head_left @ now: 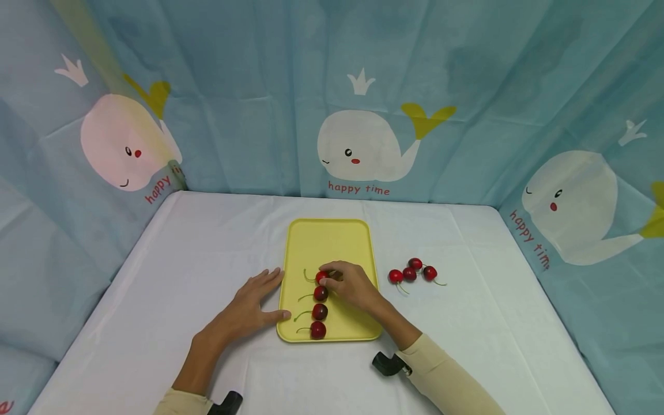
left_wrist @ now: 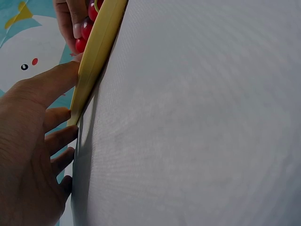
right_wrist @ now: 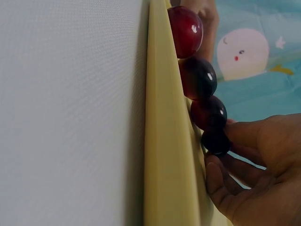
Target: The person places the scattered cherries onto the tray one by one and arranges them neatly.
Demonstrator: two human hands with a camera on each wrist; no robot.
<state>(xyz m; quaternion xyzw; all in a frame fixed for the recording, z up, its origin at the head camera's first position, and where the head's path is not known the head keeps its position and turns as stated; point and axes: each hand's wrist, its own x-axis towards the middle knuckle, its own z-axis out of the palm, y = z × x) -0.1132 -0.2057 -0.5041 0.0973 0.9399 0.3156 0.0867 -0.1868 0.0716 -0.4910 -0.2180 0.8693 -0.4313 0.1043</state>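
A yellow tray (head_left: 342, 242) lies on the table, with several red cherries lined up in a column on it, stems pointing left. The nearest cherry (head_left: 318, 330) sits close to the tray's front rim. My right hand (head_left: 351, 283) pinches the farthest cherry (head_left: 321, 277) of the column between thumb and fingers; the right wrist view shows this cherry (right_wrist: 216, 142) at the fingertips. Along the tray's left side, my left hand (head_left: 253, 304) rests with fingers extended, its thumb on the rim. In the left wrist view, the left hand's fingers (left_wrist: 61, 139) touch the tray's edge.
Right of the tray, several loose cherries (head_left: 410, 274) lie grouped on the white tablecloth (head_left: 223, 230). Blue curtains (head_left: 244, 138) printed with whales enclose the table at the back and sides. A black device (head_left: 389, 364) is strapped at each wrist.
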